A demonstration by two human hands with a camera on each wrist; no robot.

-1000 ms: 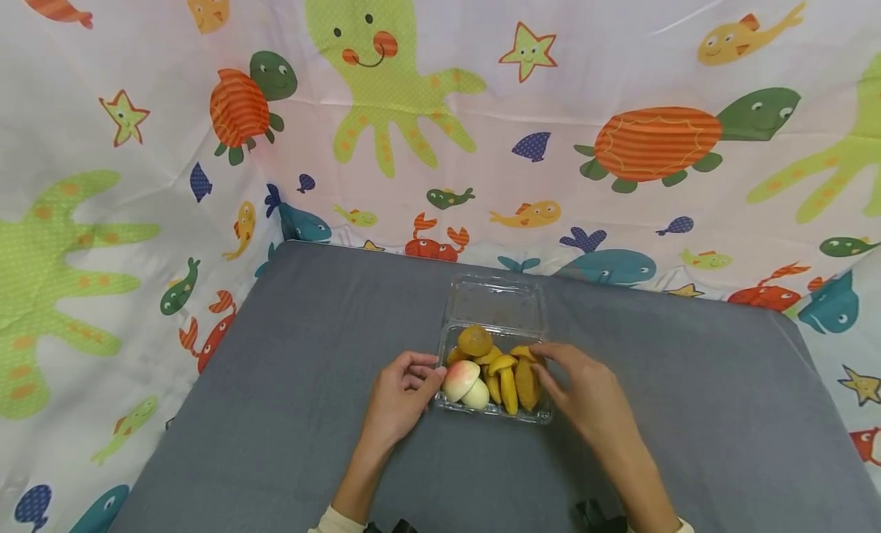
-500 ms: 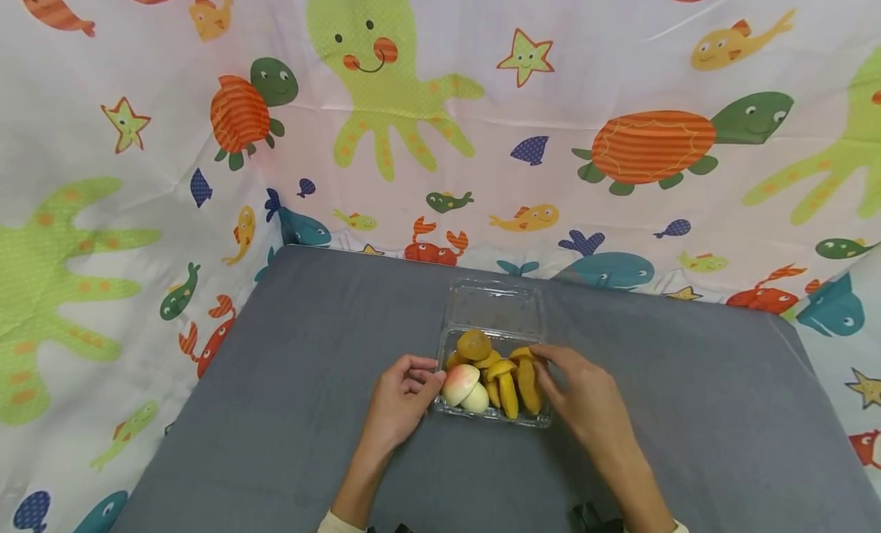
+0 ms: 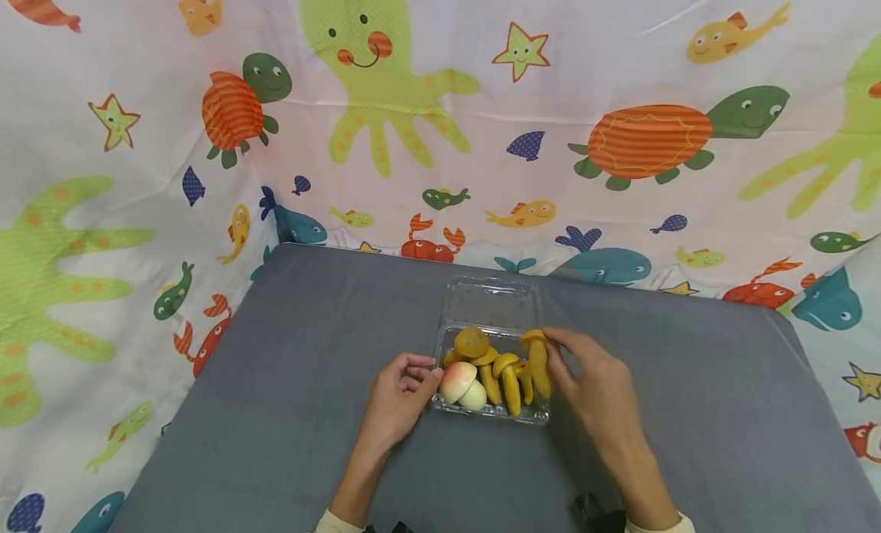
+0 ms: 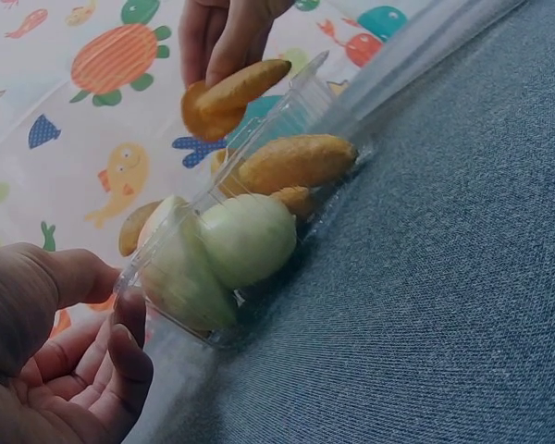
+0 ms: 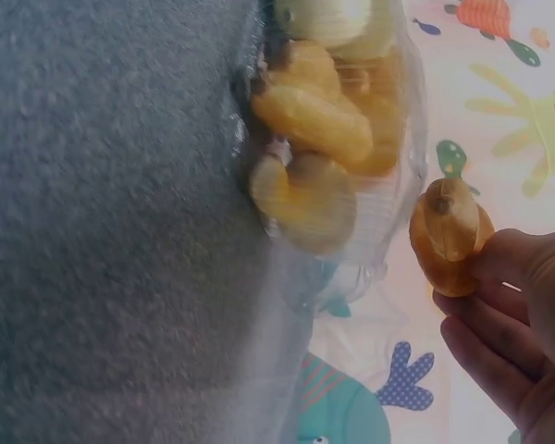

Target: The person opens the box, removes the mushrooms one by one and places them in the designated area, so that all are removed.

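Note:
A clear plastic clamshell box [image 3: 530,417] stands on the table, holding several toy mushrooms. My left hand [image 3: 399,399] pinches the box's left rim between thumb and finger, as the left wrist view shows. My right hand [image 3: 600,388] pinches a yellow-brown mushroom [image 3: 539,365] by its cap, its stem pointing toward me. In both wrist views this mushroom is raised clear of the box. A pale mushroom with a pinkish cap [image 3: 457,381] lies at the box's left front. Beside it are several yellow-brown mushrooms [image 3: 512,388], and a rounded one [image 3: 471,342] sits behind.
The box's transparent lid [image 3: 492,300] lies folded back, away from me. Grey cloth [image 3: 330,311] covers the table. Behind and to the sides hangs a white curtain [image 3: 413,189] printed with sea animals.
My right hand has lifted the yellow-brown mushroom up out of the box and slightly to the right. My left hand has stayed at the box's left rim.

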